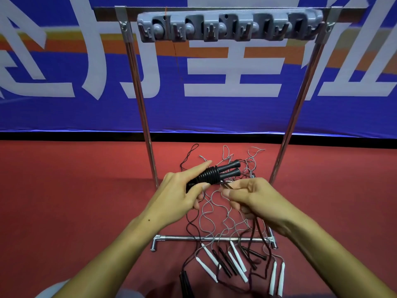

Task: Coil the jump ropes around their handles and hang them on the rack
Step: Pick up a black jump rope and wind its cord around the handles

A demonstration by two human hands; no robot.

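Gripping paired black handles (217, 174) pointing up-right, left hand (180, 194); right hand (251, 196) pinching rope (225, 185).

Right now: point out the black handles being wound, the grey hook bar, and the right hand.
black handles (225, 168), head view, shaft of the pair beyond the coil
grey hook bar (229, 26), head view, middle of its front
right hand (255, 196), head view, back of hand
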